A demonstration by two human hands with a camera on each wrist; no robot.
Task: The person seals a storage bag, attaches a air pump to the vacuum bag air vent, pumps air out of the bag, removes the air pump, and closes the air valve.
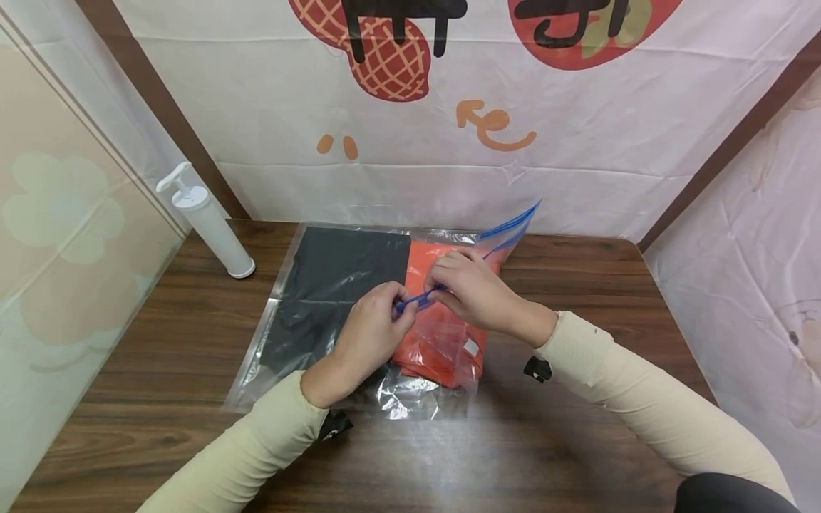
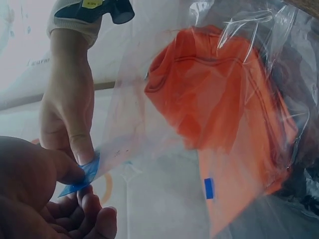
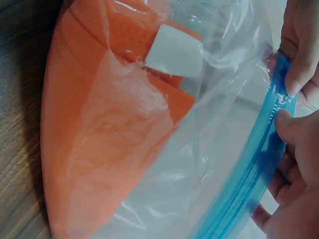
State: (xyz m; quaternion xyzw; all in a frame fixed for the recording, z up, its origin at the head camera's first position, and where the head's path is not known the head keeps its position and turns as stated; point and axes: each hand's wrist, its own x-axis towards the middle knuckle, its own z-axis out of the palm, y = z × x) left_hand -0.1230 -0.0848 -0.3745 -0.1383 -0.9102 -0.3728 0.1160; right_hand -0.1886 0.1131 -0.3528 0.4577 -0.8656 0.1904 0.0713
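Observation:
A clear plastic zip bag (image 1: 410,399) lies on the table with a folded black cloth (image 1: 340,285) and a folded orange cloth (image 1: 442,356) inside. Along its opening runs a blue zip strip (image 3: 259,144). My left hand (image 1: 372,324) pinches the strip between thumb and fingers, raised over the orange cloth. Close beside it, my right hand (image 1: 471,288) pinches the same strip. Past the right hand, the strip's far end (image 1: 509,224) stands up at the bag's back right corner. A white label (image 3: 175,51) shows on the orange cloth in the right wrist view.
A white hand pump (image 1: 212,231) with a T-shaped handle stands at the table's back left. Behind the wooden table (image 1: 577,427) hangs a printed curtain (image 1: 410,142), with more fabric at both sides. A dark rounded object (image 1: 731,493) shows at the bottom right.

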